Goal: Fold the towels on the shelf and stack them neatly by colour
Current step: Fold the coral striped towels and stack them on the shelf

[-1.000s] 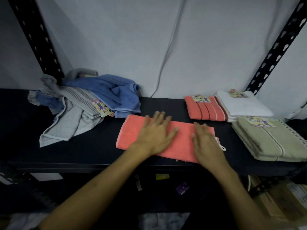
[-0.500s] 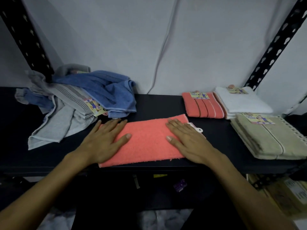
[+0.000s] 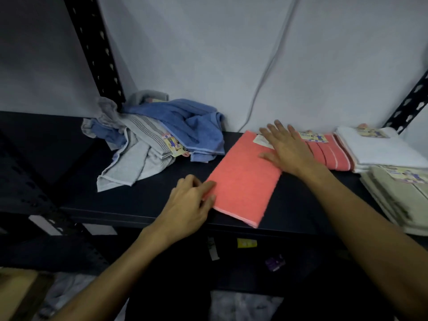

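A folded coral towel [image 3: 243, 181] lies at a slant on the black shelf [image 3: 139, 200], its near end at the front edge. My left hand [image 3: 187, 205] pinches its near left corner with curled fingers. My right hand [image 3: 287, 149] presses flat with spread fingers on its far end, by a paper label. Just right of it sits another folded coral towel [image 3: 333, 156], then a folded white towel [image 3: 375, 149] and a folded beige towel [image 3: 398, 193]. An unfolded blue towel [image 3: 192, 126] and a grey towel [image 3: 134, 163] lie heaped at the back left.
Black perforated uprights stand at the back left [image 3: 97, 54] and back right [image 3: 407, 105]. A grey cable [image 3: 266, 77] runs down the wall behind the shelf. Small items lie on a lower level below the shelf's front edge.
The coral towel has turned from lying across the shelf to a slant and looks narrower. My right hand moved to its far end; my left hand went from flat to pinching its corner.
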The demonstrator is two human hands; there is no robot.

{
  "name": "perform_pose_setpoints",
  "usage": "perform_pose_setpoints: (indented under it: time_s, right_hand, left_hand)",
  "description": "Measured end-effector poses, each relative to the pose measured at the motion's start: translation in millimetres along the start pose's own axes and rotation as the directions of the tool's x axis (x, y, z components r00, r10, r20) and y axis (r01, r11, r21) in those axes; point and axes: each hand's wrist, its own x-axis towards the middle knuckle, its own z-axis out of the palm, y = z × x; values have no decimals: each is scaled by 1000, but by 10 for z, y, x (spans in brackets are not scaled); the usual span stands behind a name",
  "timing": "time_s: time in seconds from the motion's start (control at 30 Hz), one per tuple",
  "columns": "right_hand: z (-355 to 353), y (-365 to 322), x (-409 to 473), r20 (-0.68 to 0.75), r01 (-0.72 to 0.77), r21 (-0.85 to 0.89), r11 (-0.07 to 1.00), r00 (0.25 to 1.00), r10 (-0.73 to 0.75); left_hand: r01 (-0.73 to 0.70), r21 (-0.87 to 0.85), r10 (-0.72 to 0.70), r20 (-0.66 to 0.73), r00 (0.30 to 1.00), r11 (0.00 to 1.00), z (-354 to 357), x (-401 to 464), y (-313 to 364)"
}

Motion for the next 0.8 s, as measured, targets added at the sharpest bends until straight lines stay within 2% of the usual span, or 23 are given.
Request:
perform_pose_setpoints:
  time_s: [0.07,0.13,0.17,0.23,0.33,0.4,0.5,0.57,0.6,0.73,0.8]
  right_hand:
    - [-116,-194,-163,-55,11,218,976,999,1]
    - [-254,-452,-489,-81,69,474,878,996,-34]
    - [-302,-561,-690,-102,104,520,848,993,-60]
    - [-387,-729,-1127,-86,126,557,821,992,-94]
    - [-315,-904,-1682,47,84,546,834,990,-130]
    - [-140,-971,-1870,-28,118,453,884,993,-119]
    - [29,-1010,-1953,-251,180,443,878,965,-72]
    - [-50,-1006,-1965,-326,168,533,829,945,18]
    - [-113,-993,-1970,-316,135,590,796,946,74]
    - [-443,-881,-1951,-180,11,767,642,963,198]
    - [-617,-833,-1905,-162,2,810,587,962,221]
  left_hand:
    - [-44,-122,45,9,999,992,25,14,55]
    - [-68,-173,71,13,997,983,48,17,67]
    - [-80,-183,83,7,997,980,52,12,55]
    - [-116,-179,116,-10,993,977,58,-16,14]
    - [-209,-63,208,-17,978,976,88,-89,-33]
    - [-270,37,271,-22,962,962,126,-131,-53]
    - [-360,94,367,-80,927,928,195,-170,-51]
    - [-394,34,395,-91,914,919,190,-163,-43]
    - [-395,-21,392,-82,916,918,170,-154,-42]
    - [-445,-126,436,-94,895,887,88,-117,-7]
    - [-465,-208,446,-132,885,861,-2,-119,69]
